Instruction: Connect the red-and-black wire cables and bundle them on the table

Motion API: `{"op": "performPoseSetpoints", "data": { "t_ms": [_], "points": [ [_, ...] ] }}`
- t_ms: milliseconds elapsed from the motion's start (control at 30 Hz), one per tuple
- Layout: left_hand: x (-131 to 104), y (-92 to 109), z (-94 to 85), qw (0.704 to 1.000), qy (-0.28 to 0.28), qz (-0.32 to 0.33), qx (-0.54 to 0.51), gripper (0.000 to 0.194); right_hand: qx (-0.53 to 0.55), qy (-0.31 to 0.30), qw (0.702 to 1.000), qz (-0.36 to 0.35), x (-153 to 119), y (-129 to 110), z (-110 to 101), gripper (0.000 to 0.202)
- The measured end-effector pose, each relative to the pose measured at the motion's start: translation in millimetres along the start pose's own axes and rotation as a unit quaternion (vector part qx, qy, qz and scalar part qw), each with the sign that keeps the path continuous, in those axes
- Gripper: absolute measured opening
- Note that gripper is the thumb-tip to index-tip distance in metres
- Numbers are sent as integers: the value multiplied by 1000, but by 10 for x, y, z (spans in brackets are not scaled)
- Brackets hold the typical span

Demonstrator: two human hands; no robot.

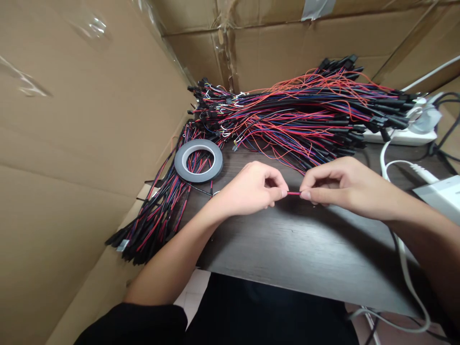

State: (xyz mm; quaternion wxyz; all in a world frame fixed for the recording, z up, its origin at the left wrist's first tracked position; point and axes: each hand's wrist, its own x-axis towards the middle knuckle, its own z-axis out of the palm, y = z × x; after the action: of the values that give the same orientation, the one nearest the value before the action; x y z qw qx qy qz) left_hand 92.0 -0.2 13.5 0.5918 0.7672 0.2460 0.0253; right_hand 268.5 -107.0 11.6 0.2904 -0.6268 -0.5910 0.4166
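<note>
Over the dark tabletop (287, 244), my left hand (257, 188) and my right hand (339, 184) face each other, each closed in a pinch. Between the two sets of fingertips runs a short stretch of red and black wire (293, 193), held straight and level. The rest of that wire is hidden by my hands. A roll of dark tape (179, 170) lies left of my left hand, on top of some wires. Behind my hands is a large pile of red, blue and black wire harnesses (294, 108) with black connectors.
More wire harnesses (158, 220) hang over the table's left edge. Cardboard walls (89, 143) stand left and behind. On the right are a white power strip (402, 138), a white box (443, 196) and a white cable (406, 268) that droops past the front edge.
</note>
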Motion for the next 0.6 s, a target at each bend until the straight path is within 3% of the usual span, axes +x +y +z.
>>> {"op": "performPoseSetpoints", "data": {
  "t_ms": [367, 600],
  "points": [
    [19, -11, -42, 993, -21, -54, -104, 3, -9, -5, 1000, -4, -17, 2, -12, 24],
    [24, 6, -31, 992, -24, -17, -125, 5, -6, -24, 1000, -13, -22, -30, -6, 23]
  ]
}}
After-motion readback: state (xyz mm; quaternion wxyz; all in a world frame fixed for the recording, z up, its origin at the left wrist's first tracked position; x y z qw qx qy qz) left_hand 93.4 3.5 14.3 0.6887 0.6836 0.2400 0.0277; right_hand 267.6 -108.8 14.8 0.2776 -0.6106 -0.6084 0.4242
